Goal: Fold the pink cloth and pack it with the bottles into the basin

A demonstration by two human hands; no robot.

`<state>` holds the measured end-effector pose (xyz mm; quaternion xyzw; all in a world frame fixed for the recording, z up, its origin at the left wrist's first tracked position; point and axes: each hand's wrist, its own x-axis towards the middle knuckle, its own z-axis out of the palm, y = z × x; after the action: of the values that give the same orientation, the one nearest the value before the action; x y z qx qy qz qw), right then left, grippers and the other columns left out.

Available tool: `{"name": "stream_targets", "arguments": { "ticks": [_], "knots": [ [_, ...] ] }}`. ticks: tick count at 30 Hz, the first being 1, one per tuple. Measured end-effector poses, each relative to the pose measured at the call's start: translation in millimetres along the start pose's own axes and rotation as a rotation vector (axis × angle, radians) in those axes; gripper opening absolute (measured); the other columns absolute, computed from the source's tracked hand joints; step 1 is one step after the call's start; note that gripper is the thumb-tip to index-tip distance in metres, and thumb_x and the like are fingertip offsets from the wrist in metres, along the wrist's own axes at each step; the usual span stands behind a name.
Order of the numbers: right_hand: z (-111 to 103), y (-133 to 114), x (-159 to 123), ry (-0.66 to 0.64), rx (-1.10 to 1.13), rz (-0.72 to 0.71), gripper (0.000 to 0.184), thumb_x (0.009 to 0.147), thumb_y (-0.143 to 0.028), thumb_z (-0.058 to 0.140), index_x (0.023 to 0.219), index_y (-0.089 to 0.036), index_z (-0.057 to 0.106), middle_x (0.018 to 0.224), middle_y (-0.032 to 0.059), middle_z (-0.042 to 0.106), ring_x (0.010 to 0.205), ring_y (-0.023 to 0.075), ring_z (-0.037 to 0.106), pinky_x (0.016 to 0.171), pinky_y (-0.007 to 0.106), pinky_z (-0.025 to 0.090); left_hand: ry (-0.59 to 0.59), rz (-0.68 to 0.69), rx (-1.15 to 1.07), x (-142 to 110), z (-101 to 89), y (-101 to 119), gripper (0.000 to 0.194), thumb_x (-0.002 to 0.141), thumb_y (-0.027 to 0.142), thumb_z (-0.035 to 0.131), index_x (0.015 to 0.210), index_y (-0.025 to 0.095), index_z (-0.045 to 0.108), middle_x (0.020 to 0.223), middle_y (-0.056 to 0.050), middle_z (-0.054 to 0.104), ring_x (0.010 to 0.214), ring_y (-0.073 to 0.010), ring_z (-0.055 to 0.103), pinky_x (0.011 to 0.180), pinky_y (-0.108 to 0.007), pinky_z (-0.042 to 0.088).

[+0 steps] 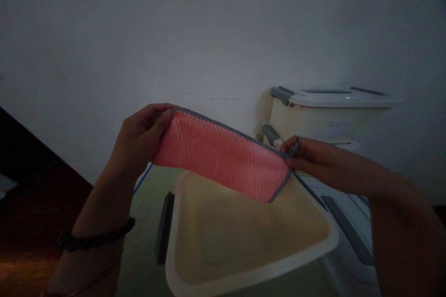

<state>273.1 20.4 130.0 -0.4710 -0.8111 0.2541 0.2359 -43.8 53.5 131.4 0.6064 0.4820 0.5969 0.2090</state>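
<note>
A pink textured cleaning cloth (223,153) with a black-and-white checked edging is stretched between my two hands. My left hand (144,134) pinches its upper left corner, thumb in front. On the other side, my right hand (308,158) grips the upper right corner, where a bit of the edging sticks up past the fingers. The cloth slopes down to the right and hangs above a cream plastic storage box (252,276), covering part of its far rim. No lid is on this box, and its inside shows a bare bottom.
Behind on the right, lidded storage boxes (331,120) with grey latches stand against the white wall (223,32). A white lid (348,232) with a grey latch lies right of the open box. Dark floor (38,209) shows at the left.
</note>
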Motion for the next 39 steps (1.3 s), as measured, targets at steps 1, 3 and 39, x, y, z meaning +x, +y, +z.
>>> {"name": "stream_targets", "arguments": {
  "ticks": [1, 3, 39],
  "knots": [
    [0, -1, -1, -0.078, -0.041, -0.008, 0.018, 0.086, -0.035, 0.049, 0.088, -0.019, 0.057, 0.081, 0.0029, 0.064, 0.074, 0.0174, 0.062, 0.067, 0.031, 0.051, -0.027, 0.024, -0.011, -1, -1.0, 1, 0.016, 0.078, 0.026, 0.060, 0.089, 0.019, 0.068, 0.076, 0.000, 0.066, 0.061, -0.0086, 0.054, 0.052, -0.015, 0.042],
    [-1, -3, -1, -0.200, -0.102, -0.008, 0.019, 0.088, -0.035, 0.046, 0.090, -0.020, 0.057, 0.086, 0.0028, 0.064, 0.079, 0.0169, 0.060, 0.070, 0.031, 0.048, -0.083, 0.077, 0.003, -2, -2.2, 4, 0.014, 0.077, 0.025, 0.061, 0.088, 0.021, 0.069, 0.076, 0.001, 0.067, 0.062, -0.0081, 0.054, 0.053, -0.014, 0.042],
    [36, -72, -11, 0.308, -0.146, -0.308, 0.008, 0.080, -0.026, 0.059, 0.088, -0.027, 0.059, 0.081, -0.0035, 0.068, 0.072, 0.0146, 0.063, 0.063, 0.027, 0.048, -0.638, 0.421, 0.163, -48, 19.2, 63, 0.020, 0.075, 0.023, 0.066, 0.095, 0.028, 0.068, 0.080, 0.002, 0.071, 0.068, -0.0140, 0.065, 0.059, -0.020, 0.052]
  ]
}}
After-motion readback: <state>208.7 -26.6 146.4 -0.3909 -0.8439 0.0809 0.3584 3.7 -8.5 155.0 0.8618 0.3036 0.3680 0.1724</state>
